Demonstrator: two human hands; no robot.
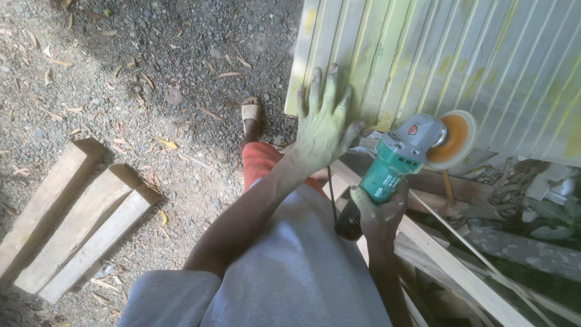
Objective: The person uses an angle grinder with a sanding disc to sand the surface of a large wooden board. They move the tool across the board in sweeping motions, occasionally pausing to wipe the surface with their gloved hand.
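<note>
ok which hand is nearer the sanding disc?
Right. The right hand grips the grinder body just below the sanding disc. The left hand lies flat on the yellow-green panel, farther to the disc's left.

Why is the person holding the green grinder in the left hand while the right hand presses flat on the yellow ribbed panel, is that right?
Not quite: the hands are swapped. The head view shows the green grinder gripped in the right hand, while the left hand presses flat, fingers spread, on the yellow ribbed panel.
</note>
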